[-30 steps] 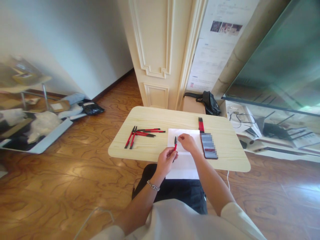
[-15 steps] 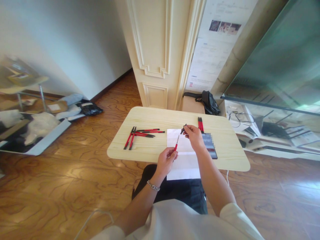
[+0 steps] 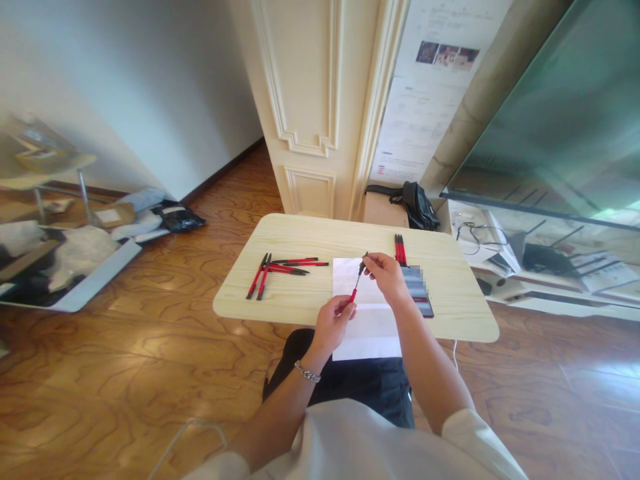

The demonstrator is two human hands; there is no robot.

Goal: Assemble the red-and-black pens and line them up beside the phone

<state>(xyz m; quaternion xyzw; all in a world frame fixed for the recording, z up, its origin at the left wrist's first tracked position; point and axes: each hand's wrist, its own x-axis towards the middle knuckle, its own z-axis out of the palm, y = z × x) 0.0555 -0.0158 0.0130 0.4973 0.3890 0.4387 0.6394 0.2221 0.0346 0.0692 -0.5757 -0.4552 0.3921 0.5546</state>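
Left hand (image 3: 334, 321) pinching a red pen barrel (image 3: 353, 295), right hand (image 3: 384, 270) its black tip section (image 3: 362, 267), over the paper sheet (image 3: 367, 330) I see the refill (image 3: 357, 283) bared, parts unjoined.

Can't see all of the red barrel (image 3: 353, 295) inside the left grip (image 3: 345, 309), mid-frame. Can't read the pixelated phone (image 3: 421, 301), right of centre, partly behind the right arm (image 3: 425, 343), nor the poster's tiny print (image 3: 413, 127), upper right. Can't sort the blurred clutter (image 3: 90, 257) cut off at the left edge.

White shirt (image 3: 360, 440) — silver chain bracelet (image 3: 307, 372)
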